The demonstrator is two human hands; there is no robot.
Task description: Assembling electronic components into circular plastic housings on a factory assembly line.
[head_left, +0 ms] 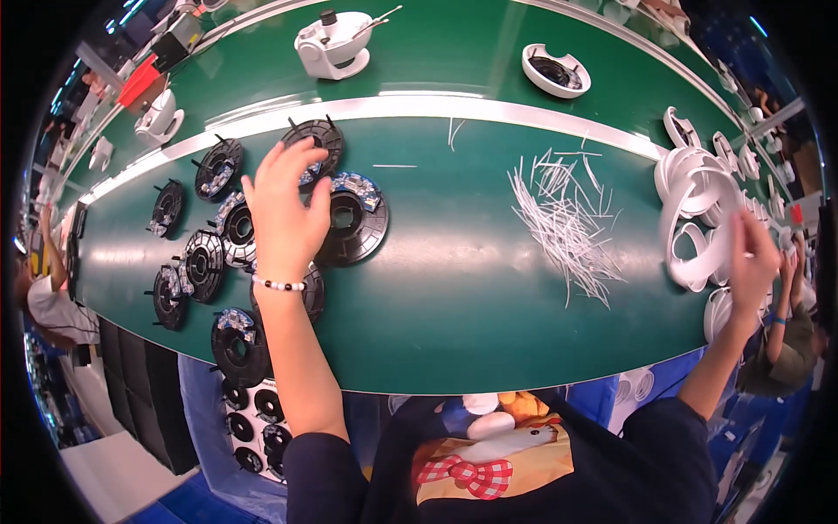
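My left hand (281, 205) hovers over the black round discs at the left, its fingers curved and the thumb apart, with nothing visibly gripped. Just past its fingertips stands a black disc (330, 133) with upright pegs. Beside the thumb, another black disc (371, 229) carries a blue circuit board along its rim. At the far right my right hand (756, 262) is closed on a white plastic ring-shaped housing (674, 229), held tilted above the bench edge. More white ring housings (683, 166) are piled behind it, partly hidden by the held one.
Thin white strips (567, 231) lie in a loose heap on the green bench (454, 306). Beyond a pale rail, a white stand-like unit (336, 48) and a white bowl-shaped housing (556, 72) sit on a green surface. A blue-lined bin (209, 419) below holds black discs. People are at both sides.
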